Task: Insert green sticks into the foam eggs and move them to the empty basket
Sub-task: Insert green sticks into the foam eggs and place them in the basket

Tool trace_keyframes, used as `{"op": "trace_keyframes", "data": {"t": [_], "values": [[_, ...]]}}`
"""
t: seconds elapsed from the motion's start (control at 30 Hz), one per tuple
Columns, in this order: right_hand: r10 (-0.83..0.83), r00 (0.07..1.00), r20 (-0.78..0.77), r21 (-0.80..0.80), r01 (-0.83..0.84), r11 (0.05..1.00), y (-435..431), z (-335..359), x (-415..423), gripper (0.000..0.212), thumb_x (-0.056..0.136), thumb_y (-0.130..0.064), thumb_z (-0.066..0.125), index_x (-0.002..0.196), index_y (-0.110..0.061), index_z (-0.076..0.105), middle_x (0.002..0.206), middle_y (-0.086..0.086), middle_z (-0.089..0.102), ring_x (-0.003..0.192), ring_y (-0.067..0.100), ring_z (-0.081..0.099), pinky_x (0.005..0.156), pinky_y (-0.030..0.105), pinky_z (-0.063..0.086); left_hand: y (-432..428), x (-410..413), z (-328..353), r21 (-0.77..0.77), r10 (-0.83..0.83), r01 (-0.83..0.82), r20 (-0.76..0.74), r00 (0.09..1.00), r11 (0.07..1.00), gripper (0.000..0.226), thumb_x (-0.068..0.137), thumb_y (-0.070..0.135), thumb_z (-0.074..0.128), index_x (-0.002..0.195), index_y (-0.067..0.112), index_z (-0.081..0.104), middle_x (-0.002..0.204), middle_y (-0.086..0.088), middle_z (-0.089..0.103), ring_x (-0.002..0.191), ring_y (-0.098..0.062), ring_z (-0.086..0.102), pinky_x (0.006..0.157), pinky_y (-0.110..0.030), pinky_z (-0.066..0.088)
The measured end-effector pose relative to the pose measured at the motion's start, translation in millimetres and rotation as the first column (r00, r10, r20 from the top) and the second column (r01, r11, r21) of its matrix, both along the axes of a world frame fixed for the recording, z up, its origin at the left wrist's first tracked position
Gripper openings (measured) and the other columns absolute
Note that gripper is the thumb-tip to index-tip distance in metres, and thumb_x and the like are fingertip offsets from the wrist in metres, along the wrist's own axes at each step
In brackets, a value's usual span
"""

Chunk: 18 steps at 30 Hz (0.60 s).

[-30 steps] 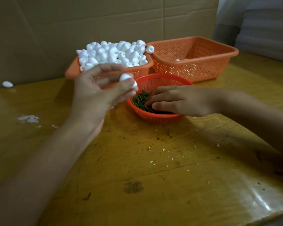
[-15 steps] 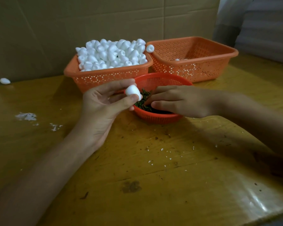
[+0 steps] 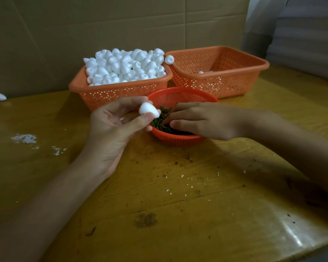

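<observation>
The foam egg (image 3: 149,110) looks light, soft and easily dented, so it wants a gentle hold on its sides. The left hand (image 3: 112,129) pinches it between thumb and fingertips, just beside the green sticks (image 3: 159,121). The right hand (image 3: 201,121) reaches among them, and I cannot tell its grip.

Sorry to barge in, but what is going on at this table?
A person is putting sticks into foam eggs. The left hand pinches one white foam egg beside the round red basket, while the right hand reaches into it, fingers among the green sticks; whether it has one is unclear. The egg shows no stick yet. Behind, the full orange basket is heaped with eggs; the second orange basket holds only a few.
</observation>
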State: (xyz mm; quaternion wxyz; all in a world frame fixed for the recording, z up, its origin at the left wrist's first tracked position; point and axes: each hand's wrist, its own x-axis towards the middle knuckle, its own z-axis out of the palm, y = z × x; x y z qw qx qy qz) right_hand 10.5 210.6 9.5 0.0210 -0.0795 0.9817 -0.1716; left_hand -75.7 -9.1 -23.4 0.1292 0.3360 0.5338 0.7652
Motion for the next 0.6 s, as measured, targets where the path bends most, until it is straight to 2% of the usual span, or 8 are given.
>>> {"op": "trace_keyframes", "data": {"t": [0.13,0.37,0.5,0.6], "values": [[0.012,1.000,0.003,0.034,-0.013,0.999,1.3,-0.5,-1.7,0.040,0.112,-0.036,0.039,0.145,-0.026,0.059,0.148,-0.003,0.056,0.136,0.014,0.049,0.110,0.022,0.034,0.0,0.0,-0.7,0.002,-0.004,0.004,0.028,1.000,1.000,0.032,0.077,0.015,0.087,0.105,0.014,0.074,0.114,-0.018,0.077,0.111,-0.039,0.074,0.074,-0.025,0.061],[0.002,1.000,-0.005,0.035,-0.001,0.999,0.7,-1.5,-2.8,0.040,0.110,-0.040,0.040,0.143,-0.030,0.061,0.146,-0.006,0.057,0.134,0.012,0.051,0.109,0.022,0.035,1.9,0.4,1.3,0.051,-0.010,0.007,0.046,0.999,0.999,0.017,0.072,0.022,0.089,0.087,0.022,0.080,0.099,-0.011,0.081,0.089,-0.026,0.080,0.074,-0.024,0.061],[0.014,1.000,0.000,0.033,-0.014,0.999,0.5,0.0,-2.5,0.038,0.111,-0.034,0.040,0.142,-0.025,0.061,0.145,-0.003,0.058,0.134,0.014,0.051,0.109,0.021,0.036,1.1,-1.5,0.9,0.071,-0.005,-0.005,0.136,0.991,0.997,0.014,0.076,0.011,0.089,0.080,0.020,0.079,0.099,-0.013,0.081,0.094,-0.028,0.080,0.076,-0.023,0.062],[0.002,1.000,0.009,0.029,-0.002,1.000,-0.3,-1.2,-3.4,0.041,0.111,-0.038,0.039,0.144,-0.024,0.060,0.147,-0.001,0.057,0.136,0.016,0.049,0.111,0.025,0.033,0.2,-3.3,2.3,0.105,-0.035,0.014,0.202,0.979,0.994,0.014,0.074,0.011,0.087,0.082,0.018,0.078,0.102,-0.015,0.080,0.100,-0.031,0.079,0.078,-0.023,0.062]]}}
